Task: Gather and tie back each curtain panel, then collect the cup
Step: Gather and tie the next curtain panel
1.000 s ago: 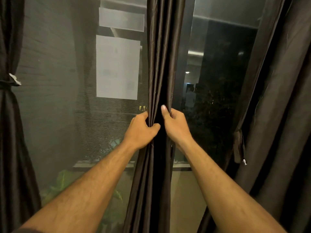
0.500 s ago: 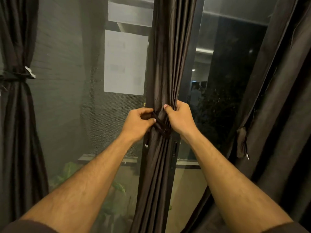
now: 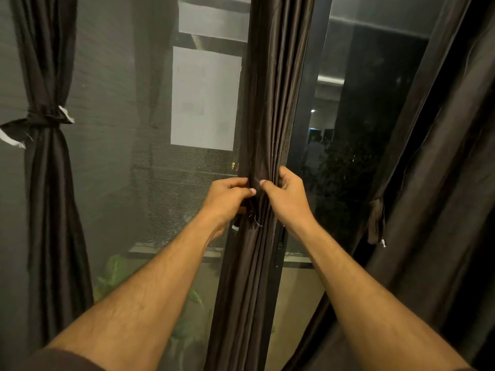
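Note:
A dark brown curtain panel (image 3: 270, 103) hangs gathered in narrow folds in front of the window's middle post. My left hand (image 3: 227, 195) grips its left side at chest height, and a frayed dark tie end (image 3: 251, 218) hangs just below the thumb. My right hand (image 3: 285, 195) grips the right side of the same bunch, thumb against the fabric. At the left, another curtain panel (image 3: 49, 210) is bound at its waist by a knotted tie (image 3: 40, 120). A third curtain panel (image 3: 442, 170) hangs loose at the right with its tie (image 3: 376, 223) dangling. No cup is in view.
Behind the curtains is a large glass window (image 3: 128, 156) with a dark vertical frame post (image 3: 313, 103). A pale rectangular sheet (image 3: 205, 99) shows on or through the glass. Green plants (image 3: 115, 274) lie low outside.
Both hands have shifted on the middle curtain, drawing the fabric tighter, and a frayed tie end has appeared under my left thumb. The view has swung left, showing more of the tied left panel.

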Demonstrator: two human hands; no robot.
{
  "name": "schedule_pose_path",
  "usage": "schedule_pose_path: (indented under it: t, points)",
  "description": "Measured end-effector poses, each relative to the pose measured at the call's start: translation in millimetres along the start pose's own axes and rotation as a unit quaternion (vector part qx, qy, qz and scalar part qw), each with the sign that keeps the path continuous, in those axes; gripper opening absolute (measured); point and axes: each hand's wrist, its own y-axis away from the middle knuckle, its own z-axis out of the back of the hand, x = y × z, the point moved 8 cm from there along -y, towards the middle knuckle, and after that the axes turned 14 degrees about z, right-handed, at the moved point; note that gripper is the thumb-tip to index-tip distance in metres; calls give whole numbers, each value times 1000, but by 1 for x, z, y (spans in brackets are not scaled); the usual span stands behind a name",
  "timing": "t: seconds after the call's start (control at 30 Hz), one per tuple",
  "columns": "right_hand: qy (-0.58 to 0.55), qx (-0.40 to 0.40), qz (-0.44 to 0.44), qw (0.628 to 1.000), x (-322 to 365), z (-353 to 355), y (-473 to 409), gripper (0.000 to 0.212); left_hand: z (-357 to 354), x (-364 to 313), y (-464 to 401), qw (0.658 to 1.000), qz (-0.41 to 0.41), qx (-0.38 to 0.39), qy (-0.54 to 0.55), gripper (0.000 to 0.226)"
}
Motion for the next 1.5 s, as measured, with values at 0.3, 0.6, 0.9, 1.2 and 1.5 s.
schedule_pose_path:
  t: [0.3, 0.6, 0.9, 1.2, 1.5]
  points:
    - [-13, 94, -52, 994, -14, 5, 2, 35, -19, 12, 4, 982, 60, 90, 158, 40]
    - [45, 26, -54, 997, -34, 23, -1, 26, -5, 19, -4, 993, 16, -112, -24, 9]
    - [89, 64, -14, 994, -27, 27, -1, 30, 0, 23, -16, 963, 41, -164, 212, 11]
    - [102, 111, 23, 988, -12, 21, 2, 13, -2, -13, -14, 963, -65, -256, 47, 3]
    - [-92, 45, -101, 990, -30, 13, 4, 38, -26, -11, -17, 974, 32, -116, 191, 28]
